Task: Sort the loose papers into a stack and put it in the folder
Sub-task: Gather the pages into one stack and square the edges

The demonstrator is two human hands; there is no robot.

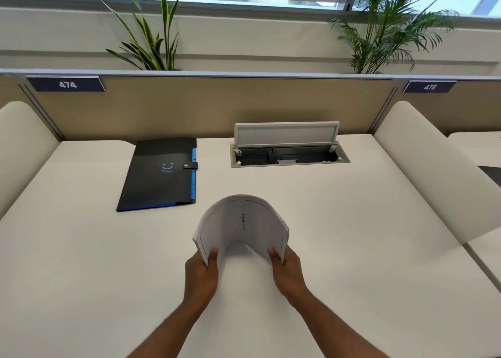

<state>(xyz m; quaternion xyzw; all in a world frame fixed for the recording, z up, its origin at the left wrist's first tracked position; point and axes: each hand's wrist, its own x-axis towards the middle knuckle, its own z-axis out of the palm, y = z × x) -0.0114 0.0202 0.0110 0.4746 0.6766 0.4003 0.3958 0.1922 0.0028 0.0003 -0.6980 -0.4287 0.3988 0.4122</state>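
A stack of white papers (241,225) is held up over the middle of the white desk (352,235), bowed into an arch with its far edge curling upward. My left hand (202,273) grips the stack's left edge and my right hand (286,271) grips its right edge, thumbs on the near face. A black folder (160,176) with blue inner tabs and a snap strap lies closed and flat on the desk, to the left and beyond the papers.
An open cable hatch (288,151) with its lid raised is set into the desk at the back, right of the folder. A beige partition (217,103) closes the far side. White curved dividers (433,168) stand at both sides.
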